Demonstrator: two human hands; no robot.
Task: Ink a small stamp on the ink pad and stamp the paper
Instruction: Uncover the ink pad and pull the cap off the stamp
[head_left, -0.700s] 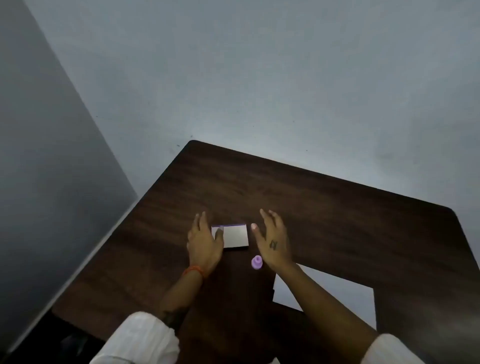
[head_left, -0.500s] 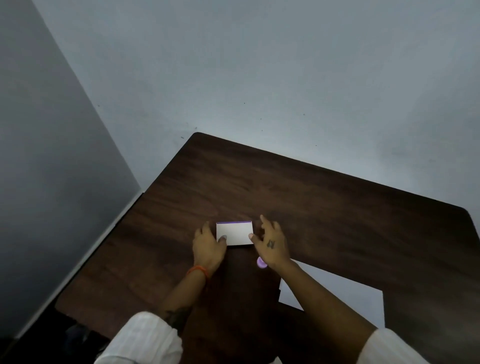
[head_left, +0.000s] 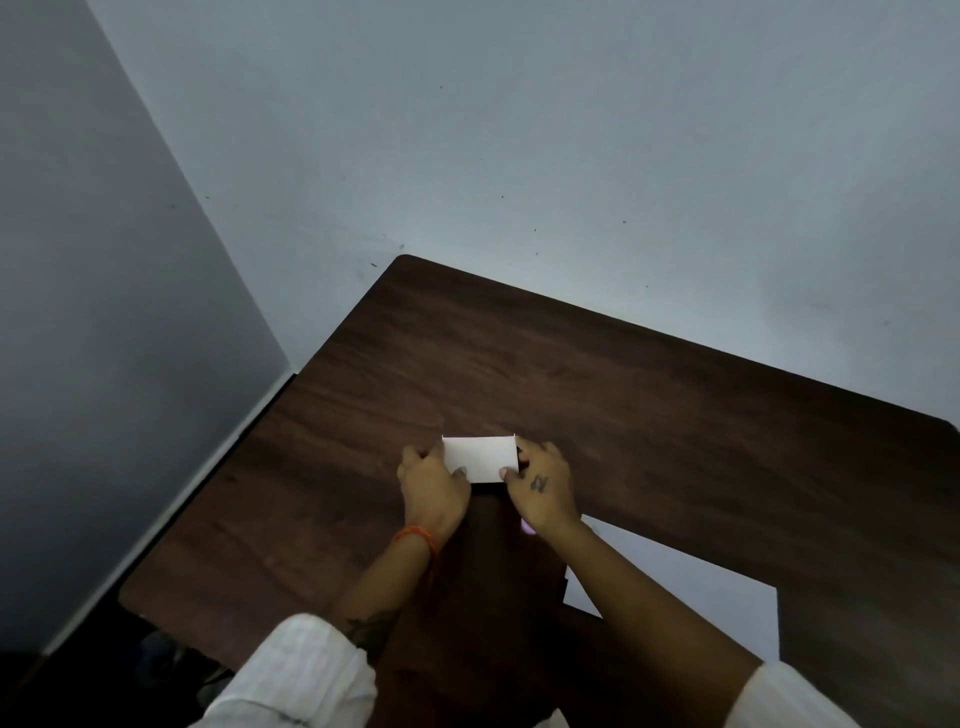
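Observation:
A small flat rectangular ink pad box (head_left: 480, 457) with a pale lid lies on the dark wooden table (head_left: 649, 415). My left hand (head_left: 434, 488) grips its left end and my right hand (head_left: 543, 488) grips its right end, thumbs on the near edge. Whether the lid is lifted I cannot tell. The small purple stamp (head_left: 528, 528) stands on the table just under my right wrist, mostly hidden. A white sheet of paper (head_left: 696, 592) lies to the right, partly covered by my right forearm.
The table's back edge meets a grey wall (head_left: 571, 156), and another wall runs along its left side. The table's left edge drops to a dark floor (head_left: 78, 670). White sleeves show at the bottom of the view.
Both hands closed in from beside the box to grip its two ends. The view tilted, so the box and hands sit higher in the frame, and my wrist now covers most of the stamp.

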